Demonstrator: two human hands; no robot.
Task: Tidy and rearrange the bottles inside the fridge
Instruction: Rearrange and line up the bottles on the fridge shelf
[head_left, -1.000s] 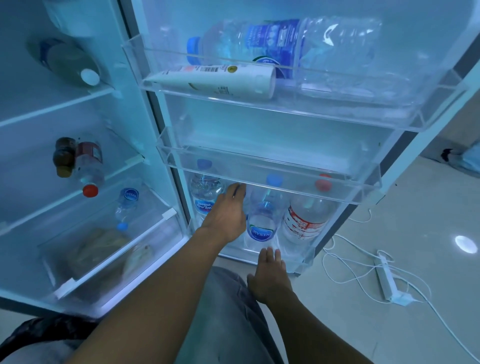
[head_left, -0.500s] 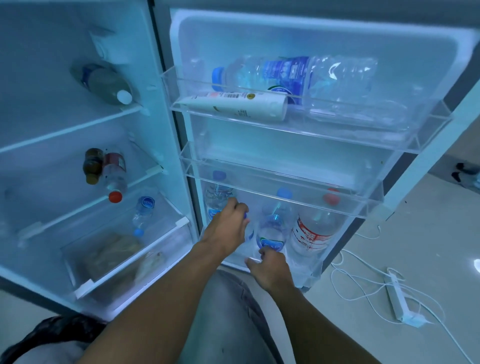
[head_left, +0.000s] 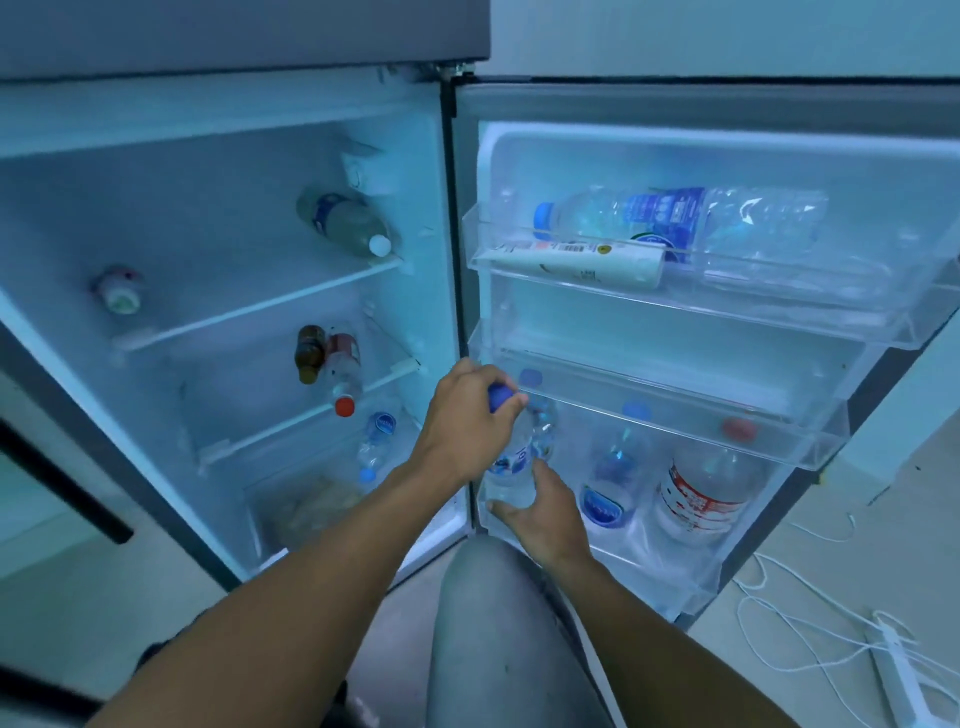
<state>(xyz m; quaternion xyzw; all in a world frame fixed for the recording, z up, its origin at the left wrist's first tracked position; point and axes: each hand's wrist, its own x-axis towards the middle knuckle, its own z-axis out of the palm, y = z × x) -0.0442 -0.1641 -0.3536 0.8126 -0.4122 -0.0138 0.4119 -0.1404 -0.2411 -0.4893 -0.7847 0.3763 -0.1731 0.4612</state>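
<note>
held bottle: small clear water bottle (head_left: 521, 457), blue cap, tilted, in front of the door's bottom bin (head_left: 691, 582), left end
left hand (head_left: 470, 421): fingers curled round the cap and neck
right hand (head_left: 545, 514): cups the bottle's base from below, fingers wrapped on it
bottom bin, rest: blue-label bottle (head_left: 610, 483) and red-label bottle (head_left: 701, 493), upright, side by side
top door bin: large water bottle (head_left: 675, 223) lying flat, white tube (head_left: 576, 262) in front of it
fridge shelves: several bottles lying down
floor, right: white power strip (head_left: 898, 670) with cables
</note>
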